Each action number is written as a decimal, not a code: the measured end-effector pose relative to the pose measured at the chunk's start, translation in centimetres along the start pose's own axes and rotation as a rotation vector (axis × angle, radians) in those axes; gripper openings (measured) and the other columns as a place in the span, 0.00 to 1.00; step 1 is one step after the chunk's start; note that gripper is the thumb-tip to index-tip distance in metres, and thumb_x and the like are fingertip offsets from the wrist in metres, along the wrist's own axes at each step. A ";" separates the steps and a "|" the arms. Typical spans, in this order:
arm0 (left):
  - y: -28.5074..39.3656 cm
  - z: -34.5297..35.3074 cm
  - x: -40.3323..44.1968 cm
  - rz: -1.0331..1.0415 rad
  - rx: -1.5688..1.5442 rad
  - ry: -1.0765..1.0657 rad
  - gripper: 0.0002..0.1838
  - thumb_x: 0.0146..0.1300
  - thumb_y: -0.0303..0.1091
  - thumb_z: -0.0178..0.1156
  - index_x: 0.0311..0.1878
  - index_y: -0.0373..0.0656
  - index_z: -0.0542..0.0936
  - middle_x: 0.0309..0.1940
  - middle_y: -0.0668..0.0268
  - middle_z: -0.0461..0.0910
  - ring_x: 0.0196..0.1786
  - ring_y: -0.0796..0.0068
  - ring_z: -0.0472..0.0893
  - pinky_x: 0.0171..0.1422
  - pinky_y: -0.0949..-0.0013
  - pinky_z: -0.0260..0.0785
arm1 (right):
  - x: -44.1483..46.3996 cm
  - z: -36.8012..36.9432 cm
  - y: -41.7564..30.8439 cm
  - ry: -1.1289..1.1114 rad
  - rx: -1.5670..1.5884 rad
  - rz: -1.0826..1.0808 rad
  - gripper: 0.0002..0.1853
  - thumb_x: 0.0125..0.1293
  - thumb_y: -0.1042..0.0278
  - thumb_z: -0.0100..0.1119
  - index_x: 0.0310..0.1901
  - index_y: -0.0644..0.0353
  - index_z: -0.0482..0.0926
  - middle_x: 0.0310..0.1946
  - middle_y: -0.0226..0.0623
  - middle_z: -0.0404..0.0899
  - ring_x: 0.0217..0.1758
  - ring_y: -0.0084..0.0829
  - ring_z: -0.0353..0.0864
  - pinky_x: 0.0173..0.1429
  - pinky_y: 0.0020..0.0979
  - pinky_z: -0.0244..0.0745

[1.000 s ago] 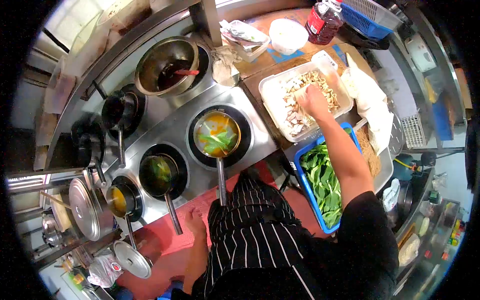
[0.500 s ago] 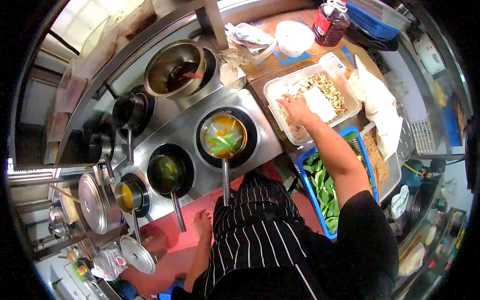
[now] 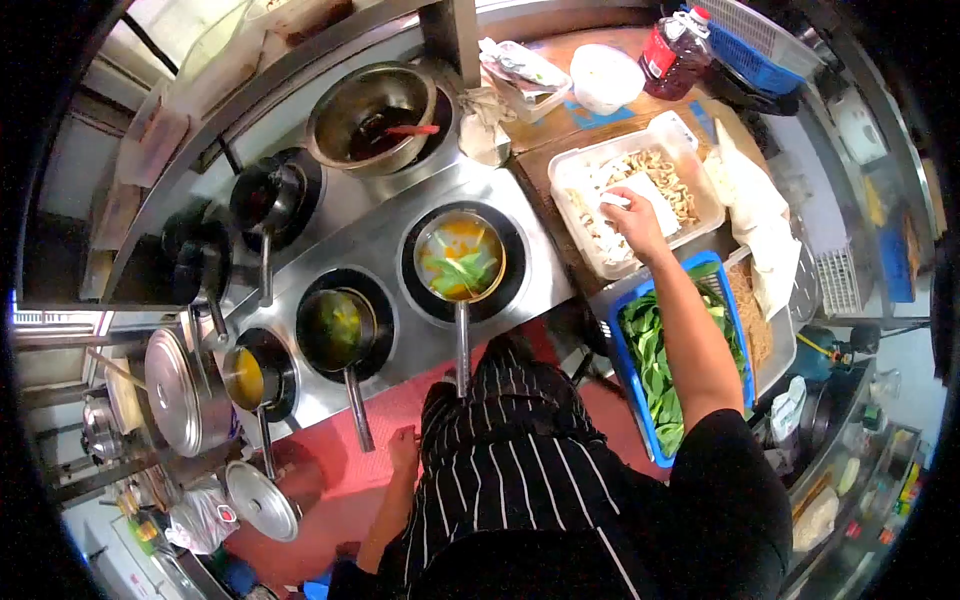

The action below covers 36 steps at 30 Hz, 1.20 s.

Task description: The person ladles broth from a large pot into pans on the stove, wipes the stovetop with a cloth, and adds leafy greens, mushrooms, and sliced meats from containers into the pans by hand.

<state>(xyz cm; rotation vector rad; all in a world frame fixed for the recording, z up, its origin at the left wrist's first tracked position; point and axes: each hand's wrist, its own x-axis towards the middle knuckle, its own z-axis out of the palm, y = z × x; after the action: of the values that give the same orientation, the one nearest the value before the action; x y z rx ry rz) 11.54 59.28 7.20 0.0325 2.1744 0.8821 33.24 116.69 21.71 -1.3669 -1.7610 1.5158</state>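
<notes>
My right hand [image 3: 637, 226] is over a clear plastic container [image 3: 708, 205], fingers pinched on a small white piece [image 3: 615, 200]; its exact kind is unclear. The container holds pale strips that look like sliced mushrooms [image 3: 655, 170] and a flat white slab [image 3: 660, 205] beside my hand. Below my right forearm, a blue basket [image 3: 625, 395] holds green leaves [image 3: 652, 350]. My left hand [image 3: 403, 450] hangs low beside the striped apron, fingers curled, with nothing visible in it. Nearest the container, a pan [image 3: 460, 258] on the stove holds orange broth and green leaves.
Left along the stove stand another pan of greens [image 3: 340, 325] and a pan of yellow liquid [image 3: 245, 378], handles toward me. Behind are a metal bowl [image 3: 330, 120] with a red-handled utensil and dark pans [image 3: 262, 195]. A white bowl [image 3: 607, 80] and a bottle [image 3: 675, 55] stand at the back.
My right hand has risen from the container's left side toward its middle, now pinching a white piece. My left hand's fingers have curled in. The view has shifted slightly.
</notes>
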 end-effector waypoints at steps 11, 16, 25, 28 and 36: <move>-0.6 -0.1 0.9 -0.158 -0.240 -0.054 0.12 0.66 0.40 0.61 0.44 0.42 0.83 0.26 0.67 0.81 0.27 0.80 0.76 0.30 0.75 0.68 | -1.8 19.4 2.6 -0.150 -0.284 -0.476 0.21 0.63 0.59 0.64 0.56 0.59 0.77 0.40 0.49 0.82 0.45 0.43 0.82 0.53 0.39 0.75; -1.2 0.0 -0.5 -0.146 -0.306 -0.006 0.12 0.67 0.38 0.58 0.44 0.39 0.81 0.29 0.64 0.81 0.29 0.76 0.78 0.31 0.73 0.69 | -2.0 8.8 -1.9 0.141 -0.217 -0.430 0.11 0.64 0.74 0.55 0.47 0.64 0.80 0.46 0.48 0.82 0.48 0.43 0.83 0.52 0.35 0.78; -2.1 0.0 -1.3 0.028 -0.012 -0.024 0.18 0.67 0.41 0.55 0.48 0.35 0.80 0.35 0.58 0.83 0.35 0.70 0.81 0.39 0.66 0.73 | 2.6 0.3 7.6 -0.326 -1.165 -0.403 0.32 0.57 0.70 0.57 0.66 0.51 0.66 0.65 0.52 0.66 0.64 0.54 0.68 0.66 0.46 0.68; -1.0 0.1 -1.7 -0.150 -0.110 -0.018 0.18 0.66 0.41 0.55 0.49 0.34 0.80 0.35 0.58 0.83 0.34 0.71 0.80 0.37 0.67 0.72 | 2.4 0.8 6.8 -0.367 -1.227 -0.262 0.26 0.58 0.71 0.56 0.61 0.55 0.70 0.53 0.53 0.76 0.54 0.52 0.77 0.59 0.46 0.74; -4.1 -0.1 -0.4 -0.194 -0.256 0.005 0.18 0.66 0.40 0.55 0.49 0.34 0.80 0.35 0.57 0.83 0.33 0.69 0.80 0.35 0.65 0.71 | 2.0 -1.6 3.1 -0.171 -0.720 -0.330 0.10 0.61 0.69 0.59 0.42 0.63 0.81 0.39 0.54 0.82 0.44 0.49 0.82 0.50 0.39 0.75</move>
<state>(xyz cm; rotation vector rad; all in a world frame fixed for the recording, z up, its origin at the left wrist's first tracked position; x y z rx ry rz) 12.72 55.96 5.02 -0.3021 2.0130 1.0392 34.90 118.91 18.80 -1.1588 -2.6417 0.8635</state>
